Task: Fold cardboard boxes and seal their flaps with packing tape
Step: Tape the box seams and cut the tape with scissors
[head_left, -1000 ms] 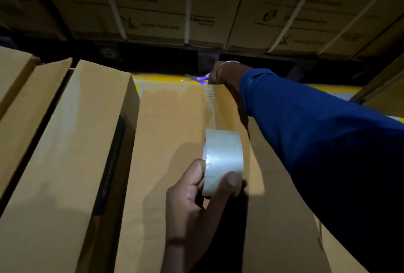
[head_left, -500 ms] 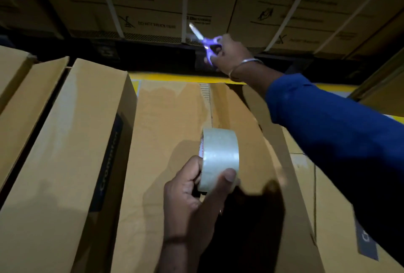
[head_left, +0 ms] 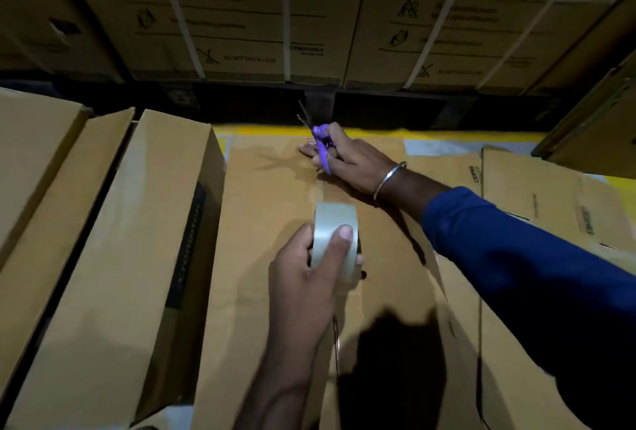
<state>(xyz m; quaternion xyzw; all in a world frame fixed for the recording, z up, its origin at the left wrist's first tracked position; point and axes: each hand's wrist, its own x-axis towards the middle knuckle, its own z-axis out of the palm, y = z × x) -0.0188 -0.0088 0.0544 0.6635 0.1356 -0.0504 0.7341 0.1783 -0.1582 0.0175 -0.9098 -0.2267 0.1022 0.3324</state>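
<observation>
A brown cardboard box (head_left: 268,223) lies in front of me with its two top flaps closed and a strip of clear tape running along the middle seam. My left hand (head_left: 309,268) grips a roll of clear packing tape (head_left: 335,240) standing on the seam near the box's middle. My right hand (head_left: 347,161) holds purple-handled scissors (head_left: 321,147) at the far end of the seam, blades pointing away, with its fingertips resting on the box top.
Another closed box (head_left: 120,257) stands against the left side, with more boxes (head_left: 31,154) beyond it. Flattened cardboard (head_left: 550,195) lies to the right. Strapped cartons (head_left: 258,16) form a wall behind, above a yellow floor strip (head_left: 261,130).
My right hand, raised with the scissors half a second ago, has come back down onto the far end of the seam. The tape roll in my left hand has stayed put.
</observation>
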